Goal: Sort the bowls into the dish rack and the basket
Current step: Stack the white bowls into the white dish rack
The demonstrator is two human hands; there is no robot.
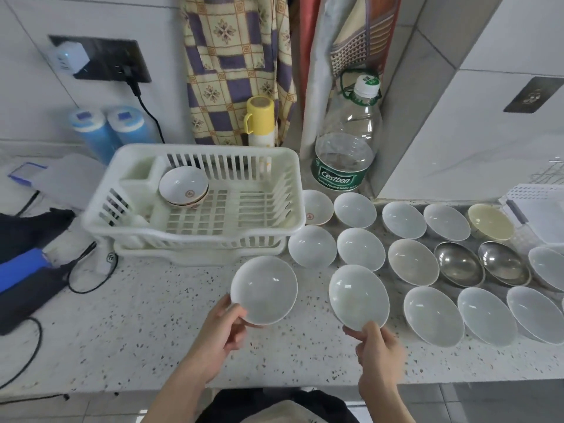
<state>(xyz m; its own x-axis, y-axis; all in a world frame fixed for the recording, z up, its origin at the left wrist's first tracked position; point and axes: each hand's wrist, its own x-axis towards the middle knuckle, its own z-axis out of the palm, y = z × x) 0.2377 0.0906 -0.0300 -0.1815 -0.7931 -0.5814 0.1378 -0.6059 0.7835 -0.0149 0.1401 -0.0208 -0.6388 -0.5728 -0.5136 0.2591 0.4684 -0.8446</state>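
A white dish rack (195, 206) stood on the speckled tabletop (146, 325), up and left of two white bowls. The left hand (219, 334) pinched the nearer bowl (264, 290) by its rim; the right hand (378, 349) pinched the other bowl (358, 296).

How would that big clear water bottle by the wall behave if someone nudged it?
The water bottle looks nearly empty, so it is probably light and slides or tips easily. Its thin clear walls likely dent under a squeeze. Its wide base may steady it somewhat.
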